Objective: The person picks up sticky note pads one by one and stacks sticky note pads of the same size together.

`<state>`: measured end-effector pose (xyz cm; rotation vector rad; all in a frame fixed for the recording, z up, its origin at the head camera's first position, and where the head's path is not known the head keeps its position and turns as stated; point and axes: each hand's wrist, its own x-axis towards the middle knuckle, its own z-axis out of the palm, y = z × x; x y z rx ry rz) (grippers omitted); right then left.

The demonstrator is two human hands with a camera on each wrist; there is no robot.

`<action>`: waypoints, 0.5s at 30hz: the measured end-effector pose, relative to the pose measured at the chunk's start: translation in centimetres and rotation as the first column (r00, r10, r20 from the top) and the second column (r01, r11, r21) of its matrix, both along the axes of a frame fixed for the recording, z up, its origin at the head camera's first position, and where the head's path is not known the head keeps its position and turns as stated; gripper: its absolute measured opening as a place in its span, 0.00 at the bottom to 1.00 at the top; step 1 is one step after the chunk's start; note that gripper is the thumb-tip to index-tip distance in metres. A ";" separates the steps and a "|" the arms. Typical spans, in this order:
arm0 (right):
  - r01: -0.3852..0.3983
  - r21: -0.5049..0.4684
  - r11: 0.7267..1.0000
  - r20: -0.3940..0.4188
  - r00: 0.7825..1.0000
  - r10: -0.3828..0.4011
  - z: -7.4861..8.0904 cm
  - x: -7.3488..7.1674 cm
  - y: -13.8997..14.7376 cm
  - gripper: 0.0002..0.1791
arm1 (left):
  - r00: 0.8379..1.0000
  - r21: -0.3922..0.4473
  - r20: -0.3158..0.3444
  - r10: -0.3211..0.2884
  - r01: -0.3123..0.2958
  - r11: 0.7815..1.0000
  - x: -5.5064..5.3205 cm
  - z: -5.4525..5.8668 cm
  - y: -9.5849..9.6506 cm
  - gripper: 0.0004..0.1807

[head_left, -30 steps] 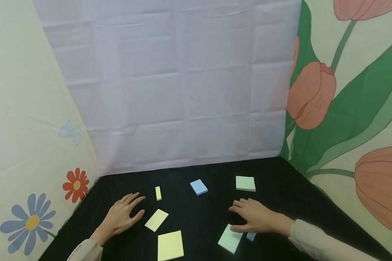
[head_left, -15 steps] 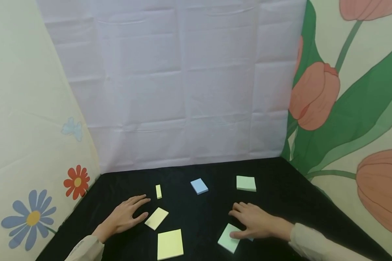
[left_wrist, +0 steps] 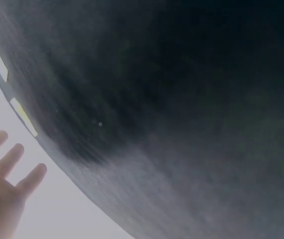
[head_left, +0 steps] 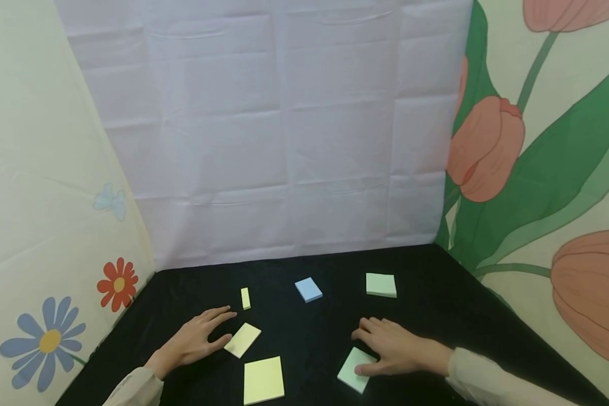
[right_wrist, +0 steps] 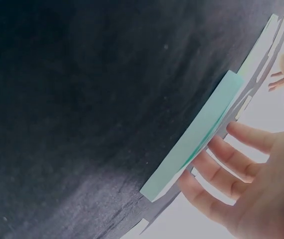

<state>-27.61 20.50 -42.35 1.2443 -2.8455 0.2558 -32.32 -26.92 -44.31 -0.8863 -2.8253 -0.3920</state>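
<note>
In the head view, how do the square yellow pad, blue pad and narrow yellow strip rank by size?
1. Square yellow pad
2. Blue pad
3. Narrow yellow strip
Nearness may enlarge the first.

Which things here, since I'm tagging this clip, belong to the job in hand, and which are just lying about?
Likely part of the job, judging by the hands:
near green pad, partly covered by the right hand
middle yellow pad, close by the left hand

Probably just lying about:
yellow strip
blue pad
far green pad
large yellow pad
</note>
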 end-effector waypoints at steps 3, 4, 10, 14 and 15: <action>0.004 0.000 1.000 0.000 1.000 -0.004 -0.1 0.0 0.0 0.35 | 1.000 -0.001 0.006 -0.012 0.012 1.000 0.0 0.0 0.1 0.30; 0.001 0.000 1.000 -0.004 1.000 -0.001 -0.2 0.1 0.0 0.35 | 1.000 -0.001 0.010 -0.015 0.015 1.000 0.0 0.0 0.1 0.30; -0.036 -0.007 0.999 -0.048 0.998 0.036 -0.3 0.4 0.0 0.33 | 0.999 -0.009 0.045 -0.020 0.020 1.000 0.1 0.0 0.2 0.31; -0.050 -0.012 0.999 -0.068 0.997 0.049 -0.4 0.5 0.0 0.33 | 0.999 -0.015 0.047 -0.023 0.023 1.000 0.1 -0.2 0.3 0.31; -0.051 -0.012 0.999 -0.068 0.996 0.050 -0.4 0.5 0.0 0.33 | 0.999 -0.018 0.047 -0.024 0.025 1.000 0.1 -0.2 0.3 0.31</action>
